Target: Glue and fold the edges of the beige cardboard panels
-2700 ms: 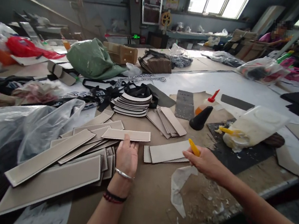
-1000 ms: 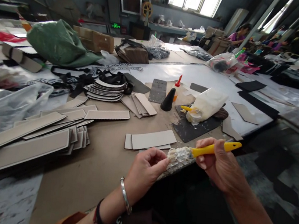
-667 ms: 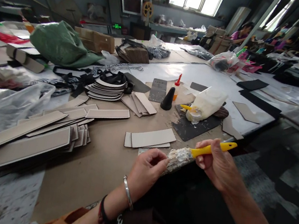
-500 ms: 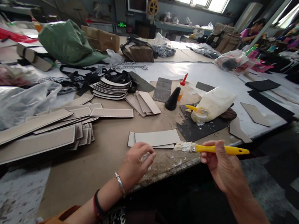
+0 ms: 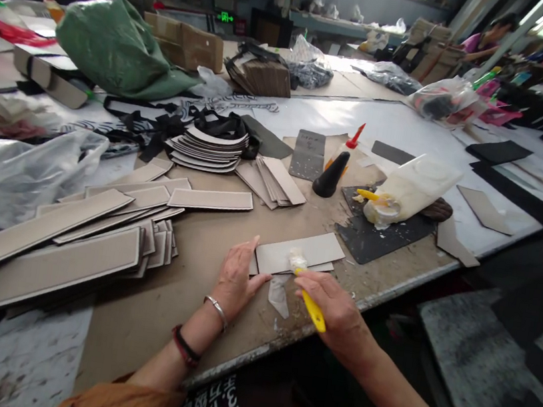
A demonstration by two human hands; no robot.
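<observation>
My right hand (image 5: 340,307) is closed around a yellow-handled brush (image 5: 311,309). White paste coats its bristles, which touch the upper face of a pale grey board strip (image 5: 328,248). Part of another strip shows beneath that one. At the strip's left end rests my left hand (image 5: 235,276), thumb and fingers spread along its edges. A thin whitish scrap (image 5: 279,295) lies on the table just below the strip. Beyond, a cloudy plastic jug (image 5: 418,187) lies on its side, with a second yellow handle (image 5: 367,195) at its paste-smeared mouth.
Long board strips (image 5: 51,260) are piled at the left. Behind them sit a stack of curved boards (image 5: 207,154) and a green sack (image 5: 116,50). A black cone (image 5: 330,175) stands by a red-tipped bottle (image 5: 355,138). The table edge (image 5: 390,294) runs close to my right arm.
My right hand has swung the brush left and down, bringing its bristles onto the strip. My left hand has opened from a curl onto the strip's end. A whitish scrap now lies below.
</observation>
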